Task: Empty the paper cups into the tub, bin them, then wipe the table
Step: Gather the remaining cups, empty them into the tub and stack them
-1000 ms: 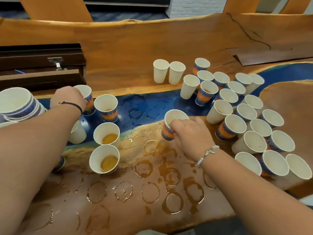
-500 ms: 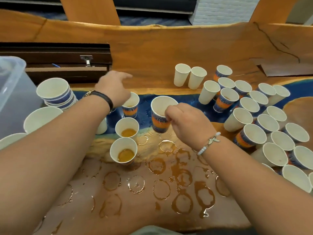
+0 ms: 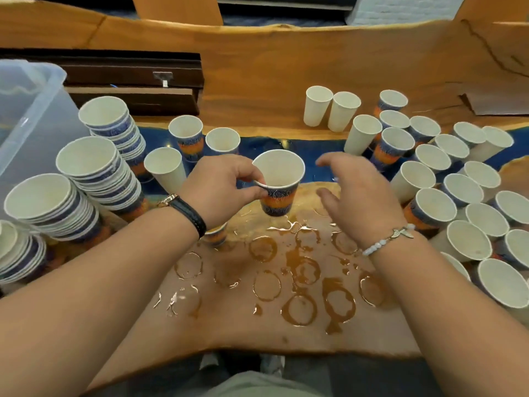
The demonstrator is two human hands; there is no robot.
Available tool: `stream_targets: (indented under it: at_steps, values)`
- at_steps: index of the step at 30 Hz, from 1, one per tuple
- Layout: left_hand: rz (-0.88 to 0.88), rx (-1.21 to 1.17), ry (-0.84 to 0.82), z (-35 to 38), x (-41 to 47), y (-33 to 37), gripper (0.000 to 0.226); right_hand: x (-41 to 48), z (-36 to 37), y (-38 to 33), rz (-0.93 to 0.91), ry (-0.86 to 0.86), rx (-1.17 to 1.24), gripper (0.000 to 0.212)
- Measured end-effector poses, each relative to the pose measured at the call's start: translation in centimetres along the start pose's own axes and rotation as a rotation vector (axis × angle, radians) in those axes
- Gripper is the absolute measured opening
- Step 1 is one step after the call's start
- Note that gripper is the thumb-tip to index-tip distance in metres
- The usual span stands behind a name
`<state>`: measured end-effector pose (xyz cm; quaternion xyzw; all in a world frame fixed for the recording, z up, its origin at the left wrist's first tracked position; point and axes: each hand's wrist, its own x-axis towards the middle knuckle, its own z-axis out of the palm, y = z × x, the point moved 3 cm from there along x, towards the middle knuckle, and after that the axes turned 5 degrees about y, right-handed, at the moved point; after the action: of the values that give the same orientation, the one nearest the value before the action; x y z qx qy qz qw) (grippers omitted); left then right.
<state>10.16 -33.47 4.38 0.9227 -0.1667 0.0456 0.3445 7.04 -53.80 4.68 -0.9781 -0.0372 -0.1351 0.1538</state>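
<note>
My left hand (image 3: 226, 186) pinches the rim of a blue and orange paper cup (image 3: 279, 183) and holds it upright above the wet table (image 3: 257, 325). My right hand (image 3: 359, 193) hovers just right of that cup, fingers spread, holding nothing. Many paper cups (image 3: 458, 196) stand crowded on the right. Nested stacks of cups (image 3: 97, 170) stand on the left beside the clear plastic tub (image 3: 25, 110). A few single cups (image 3: 186, 136) stand behind my left hand. One cup (image 3: 216, 234) is partly hidden under my left wrist.
Brown liquid rings and puddles (image 3: 300, 270) cover the table in front of me. A dark wooden box with a metal latch (image 3: 134, 81) lies at the back left. A raised wooden slab (image 3: 286, 67) runs along the back.
The cup passed from my right hand to my left hand. My left hand came back from the far cups. My right hand opened. The view shifted left, showing the tub and stacks.
</note>
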Motion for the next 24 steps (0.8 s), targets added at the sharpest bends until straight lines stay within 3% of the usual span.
stream_targets:
  at_steps: [5, 10, 12, 15, 18, 24]
  values:
    - [-0.037, 0.017, -0.005, 0.8, -3.5, -0.1, 0.008, -5.0, 0.0, 7.0, 0.479, -0.294, -0.347, 0.044]
    - [0.000, 0.009, -0.033, 0.7, -7.0, -1.2, 0.009, -10.1, -0.2, 9.4, 0.714, -0.285, -0.438, 0.056]
    - [-0.004, -0.001, -0.086, 0.6, -8.6, -1.9, 0.010, -11.5, 0.2, 9.6, 0.776, -0.205, -0.433, 0.050]
    - [-0.021, 0.023, -0.140, 0.5, -11.0, -3.5, 0.012, -12.7, 0.8, 9.5, 0.761, -0.090, -0.475, 0.029]
    - [-0.102, 0.106, -0.176, 0.0, -13.3, -5.9, 0.013, -13.4, 1.3, 9.0, 0.721, -0.068, -0.495, 0.022]
    - [-0.307, 0.169, -0.037, -2.7, -16.1, -10.8, 0.012, -12.7, 1.5, 4.7, 0.492, 0.007, -0.389, 0.010]
